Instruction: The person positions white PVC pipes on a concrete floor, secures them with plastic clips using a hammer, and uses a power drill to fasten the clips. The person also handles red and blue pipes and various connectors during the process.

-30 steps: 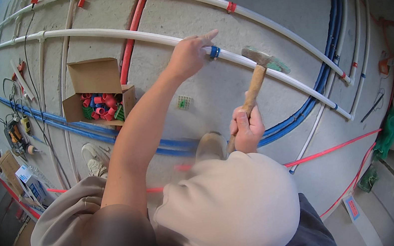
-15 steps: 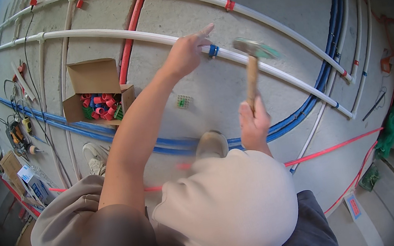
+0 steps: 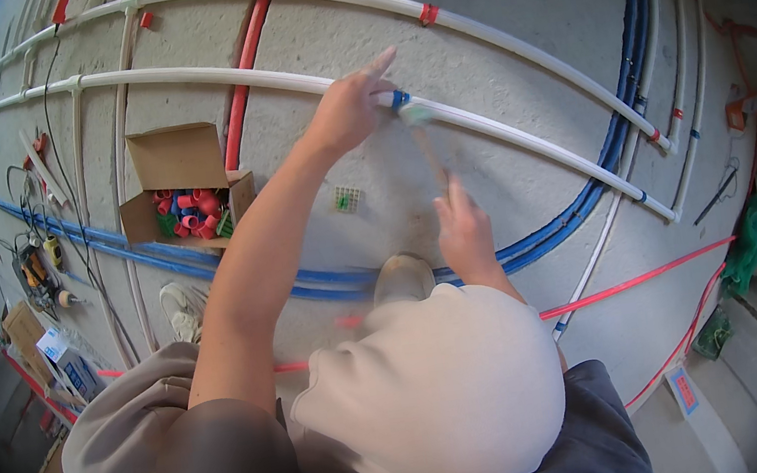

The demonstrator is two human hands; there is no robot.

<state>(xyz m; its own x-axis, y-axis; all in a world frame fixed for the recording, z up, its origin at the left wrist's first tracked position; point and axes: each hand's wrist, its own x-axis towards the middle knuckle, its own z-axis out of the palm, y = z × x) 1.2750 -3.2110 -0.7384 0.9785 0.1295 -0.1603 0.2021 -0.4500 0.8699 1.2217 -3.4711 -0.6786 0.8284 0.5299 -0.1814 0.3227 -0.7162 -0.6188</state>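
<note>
Two hands on this one: my left hand [image 3: 343, 111] is pressed on the white conduit [image 3: 519, 134] right at a blue clip [image 3: 399, 98], fingers stretched out flat along the pipe, not wrapped round anything. My right hand [image 3: 465, 229] is closed tight on the wooden handle of a hammer [image 3: 426, 138], and the hammer head sits right at the clip, just at 3 o'clock of my left fingertips. The hammer is blurry, so I can't say if it's actually touching the clip.

The clip sits on the lower of two long white conduits that arc over the concrete floor [image 3: 502, 16]; the upper one carries a red clip [image 3: 429, 13] at about 1 o'clock from mine. A small green grid piece [image 3: 347, 199] lies on the floor at 7 o'clock from the clip. My shoe [image 3: 403, 278] is at 6 o'clock, standing on a bundle of blue pipes [image 3: 586, 198]. Further out at 9 o'clock there's an open cardboard box [image 3: 179, 158] full of red, blue and green fittings. A red pipe [image 3: 249, 56] runs up past the box, and a thin red line [image 3: 655, 273] crosses the floor at 4 o'clock.
</note>
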